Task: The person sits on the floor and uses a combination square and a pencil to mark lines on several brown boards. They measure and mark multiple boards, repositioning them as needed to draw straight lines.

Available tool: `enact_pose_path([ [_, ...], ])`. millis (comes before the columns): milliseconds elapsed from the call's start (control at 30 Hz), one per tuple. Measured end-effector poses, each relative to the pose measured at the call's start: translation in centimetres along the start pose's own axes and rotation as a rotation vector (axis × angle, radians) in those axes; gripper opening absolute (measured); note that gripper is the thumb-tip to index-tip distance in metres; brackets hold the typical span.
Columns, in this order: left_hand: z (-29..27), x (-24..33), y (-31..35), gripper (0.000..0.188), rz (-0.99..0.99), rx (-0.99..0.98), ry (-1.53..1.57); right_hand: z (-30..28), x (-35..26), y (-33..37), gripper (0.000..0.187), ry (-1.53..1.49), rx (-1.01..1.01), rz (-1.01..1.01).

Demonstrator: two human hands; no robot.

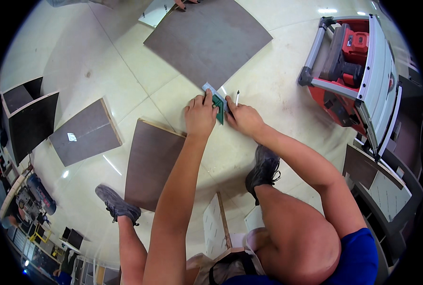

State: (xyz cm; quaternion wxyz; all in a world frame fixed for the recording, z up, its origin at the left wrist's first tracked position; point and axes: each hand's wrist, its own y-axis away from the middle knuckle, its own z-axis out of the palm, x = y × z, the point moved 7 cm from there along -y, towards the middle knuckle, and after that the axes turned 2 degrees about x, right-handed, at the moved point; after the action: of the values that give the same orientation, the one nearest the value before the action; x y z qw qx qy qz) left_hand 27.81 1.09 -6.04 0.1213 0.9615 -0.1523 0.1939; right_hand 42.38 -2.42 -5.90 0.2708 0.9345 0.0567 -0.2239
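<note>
My left hand (201, 116) is closed over a green and silver try square (219, 110), its fingers pressing along the tool. At its far end, the square meets the near corner of a large dark brown panel (206, 40) lying on the floor. Beside it on the right, my right hand (245, 118) has its fingers curled against the tool's other side. A thin white pen (237, 98) with a dark tip sticks up from that hand. My palms hide part of the square.
A red and grey table saw (337, 71) stands at the right. Brown panels lie left of me, one (154, 161) under my left forearm, another (85, 135) farther out. A dark box (33, 121) stands at far left. Another person's hand (182, 4) touches the large panel's far edge.
</note>
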Motion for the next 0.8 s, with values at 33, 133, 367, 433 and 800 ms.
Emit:
enact_pose_path([
  [33,-0.1,0.0,0.0,0.062,-0.008,-0.007,-0.018,-0.3,-0.3,0.1,0.060,0.026,-0.010,0.007],
  [133,-0.1,0.0,0.0,0.062,-0.046,-0.046,-0.050,-1.7,-1.0,0.2,0.059,0.088,0.001,0.000],
  [367,-0.6,0.0,-0.2,0.061,-0.074,-0.053,-0.039,-3.8,0.9,-1.0,0.051,0.001,0.005,0.065],
  [433,-0.5,-0.2,-0.2,0.062,-0.082,-0.054,-0.046,-3.7,1.0,-1.2,0.050,-0.058,0.020,0.017],
  [800,-0.9,-0.5,-0.3,0.064,-0.094,-0.057,-0.072,-6.6,-0.3,-2.2,0.056,-0.288,0.244,-0.180],
])
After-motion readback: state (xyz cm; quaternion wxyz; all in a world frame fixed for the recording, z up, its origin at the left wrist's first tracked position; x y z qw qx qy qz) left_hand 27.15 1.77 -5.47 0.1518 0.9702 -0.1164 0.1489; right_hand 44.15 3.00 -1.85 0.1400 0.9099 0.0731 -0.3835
